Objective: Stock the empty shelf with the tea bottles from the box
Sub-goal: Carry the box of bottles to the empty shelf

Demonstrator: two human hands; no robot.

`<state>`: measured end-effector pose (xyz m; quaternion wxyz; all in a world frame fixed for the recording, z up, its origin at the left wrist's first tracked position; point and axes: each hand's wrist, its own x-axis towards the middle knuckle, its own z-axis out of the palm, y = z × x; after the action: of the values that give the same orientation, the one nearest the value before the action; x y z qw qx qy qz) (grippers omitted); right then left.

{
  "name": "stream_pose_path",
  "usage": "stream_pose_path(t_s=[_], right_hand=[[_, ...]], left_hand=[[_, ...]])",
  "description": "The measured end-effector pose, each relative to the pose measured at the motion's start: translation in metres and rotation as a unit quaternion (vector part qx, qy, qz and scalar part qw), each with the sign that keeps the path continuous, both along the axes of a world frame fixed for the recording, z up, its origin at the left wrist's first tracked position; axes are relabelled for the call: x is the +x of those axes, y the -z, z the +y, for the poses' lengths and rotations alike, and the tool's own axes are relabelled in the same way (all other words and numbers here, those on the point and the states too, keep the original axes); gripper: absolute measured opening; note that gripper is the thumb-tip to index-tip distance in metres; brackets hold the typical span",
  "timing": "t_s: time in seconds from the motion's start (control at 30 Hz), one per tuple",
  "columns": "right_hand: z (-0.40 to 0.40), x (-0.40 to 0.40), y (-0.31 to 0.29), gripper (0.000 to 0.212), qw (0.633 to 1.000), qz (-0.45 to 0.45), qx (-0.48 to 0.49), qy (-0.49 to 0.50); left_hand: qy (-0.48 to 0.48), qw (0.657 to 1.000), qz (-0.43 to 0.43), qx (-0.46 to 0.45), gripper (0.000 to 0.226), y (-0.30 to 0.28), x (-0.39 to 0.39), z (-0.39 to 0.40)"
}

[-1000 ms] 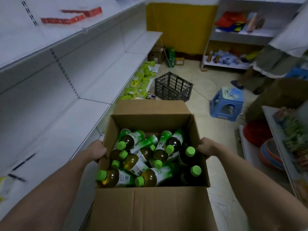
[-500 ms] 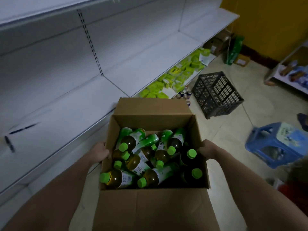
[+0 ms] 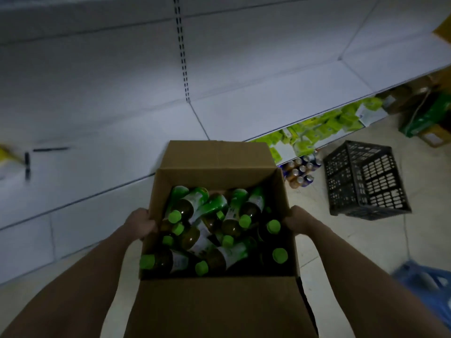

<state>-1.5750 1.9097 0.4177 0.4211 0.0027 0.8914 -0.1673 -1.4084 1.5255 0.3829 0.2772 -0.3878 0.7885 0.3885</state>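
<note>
An open cardboard box (image 3: 217,154) hangs in front of me, carried between both hands. Several tea bottles (image 3: 214,230) with green caps and green labels lie jumbled inside it. My left hand (image 3: 140,223) grips the box's left wall near the top edge. On the opposite side my right hand (image 3: 299,222) grips the right wall. The white empty shelf (image 3: 102,152) runs across the view just beyond and left of the box, with its back panel rising behind.
A black plastic crate (image 3: 366,181) stands on the tiled floor at the right. Yellow-green packets (image 3: 319,128) fill a lower shelf, with several cans (image 3: 301,172) on the floor beside it. A blue stool (image 3: 429,286) sits at lower right. Two dark pens (image 3: 50,149) lie on the shelf at left.
My view has swung left and down toward the shelf while both hands keep hold of the box. The crate and stool have slid to the right edge.
</note>
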Motion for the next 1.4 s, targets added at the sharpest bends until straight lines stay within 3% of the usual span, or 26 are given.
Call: stream_pose_path(t_s=[0.1, 0.17, 0.27, 0.4, 0.63, 0.83, 1.0, 1.17, 1.4], right_hand=[[-0.003, -0.046, 0.015, 0.024, 0.998, 0.016, 0.011, -0.055], [0.001, -0.077, 0.041, 0.015, 0.995, 0.006, 0.000, -0.097], [0.020, -0.118, 0.094, 0.023, 0.988, -0.019, -0.022, -0.151], [0.043, -0.148, 0.148, 0.019, 0.980, -0.033, -0.017, -0.194], [0.072, -0.165, 0.225, 0.028, 0.983, -0.043, -0.021, -0.180], [0.072, -0.170, 0.318, 0.026, 0.983, -0.024, -0.033, -0.178], [0.060, -0.166, 0.388, 0.023, 0.979, -0.008, -0.077, -0.188], [0.067, -0.136, 0.430, 0.027, 0.977, 0.032, -0.129, -0.169], [0.060, -0.138, 0.505, 0.015, 0.984, 0.012, -0.089, -0.151]], left_hand=[[-0.049, 0.999, 0.005, -0.010, 0.026, 0.015, 0.005, 0.027], [-0.069, 0.997, 0.001, -0.034, 0.025, 0.029, 0.004, 0.051], [-0.108, 0.993, -0.033, -0.044, 0.034, 0.057, -0.001, 0.094], [-0.161, 0.984, -0.053, -0.058, 0.047, 0.093, -0.012, 0.136], [-0.152, 0.983, -0.066, -0.077, 0.014, 0.192, -0.030, 0.172], [-0.153, 0.985, -0.022, -0.084, 0.005, 0.296, -0.041, 0.170], [-0.168, 0.980, 0.016, -0.103, 0.009, 0.366, -0.032, 0.163], [-0.184, 0.973, 0.046, -0.129, 0.014, 0.397, -0.003, 0.170], [-0.174, 0.975, -0.011, -0.138, 0.009, 0.435, -0.011, 0.165]])
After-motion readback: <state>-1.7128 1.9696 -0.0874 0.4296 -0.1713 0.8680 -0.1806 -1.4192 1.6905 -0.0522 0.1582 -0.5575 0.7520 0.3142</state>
